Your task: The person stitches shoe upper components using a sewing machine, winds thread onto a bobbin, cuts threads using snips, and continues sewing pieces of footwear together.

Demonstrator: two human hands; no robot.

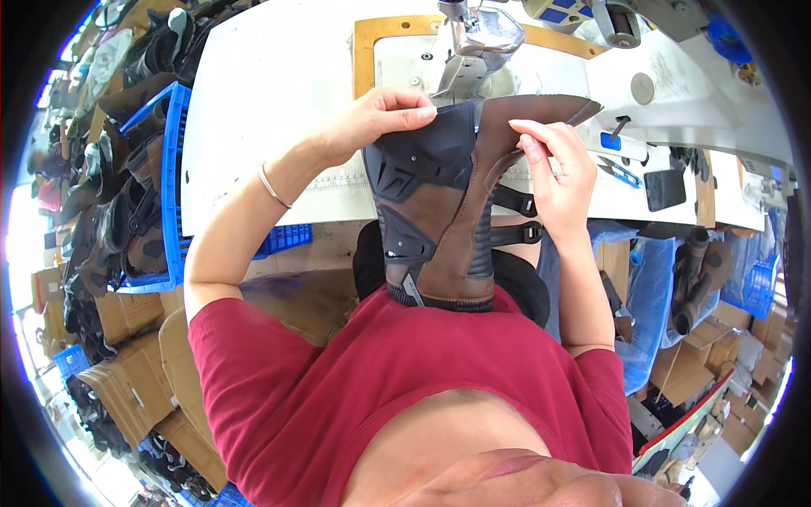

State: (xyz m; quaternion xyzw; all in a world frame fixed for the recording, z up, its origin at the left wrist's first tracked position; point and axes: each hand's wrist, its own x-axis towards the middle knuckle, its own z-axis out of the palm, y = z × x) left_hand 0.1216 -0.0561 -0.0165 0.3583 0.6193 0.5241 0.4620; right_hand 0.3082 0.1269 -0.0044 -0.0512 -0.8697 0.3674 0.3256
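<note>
A brown and black boot upper (446, 215), with moulded black panels, stretches from my lap up to the white sewing table. Two black straps with buckles (525, 204) stick out from its right side. My left hand (380, 122) is closed on the top left edge of the boot upper, thumb lying along the black panel (422, 148). Over the brown flap (536, 110) on the right, my right hand (557, 165) has thumb and forefinger brought close together in a pinch. What they hold, if anything, is too small to make out. The sewing machine head (481, 42) stands just beyond the boot's top edge.
A blue crate (173, 186) piled with dark boot parts stands left of the white table (262, 93). Right of the machine lie snips (621, 171) and a black pad (665, 190). A plastic-lined bin (650, 296) is at the right; cardboard boxes (135, 380) sit lower left.
</note>
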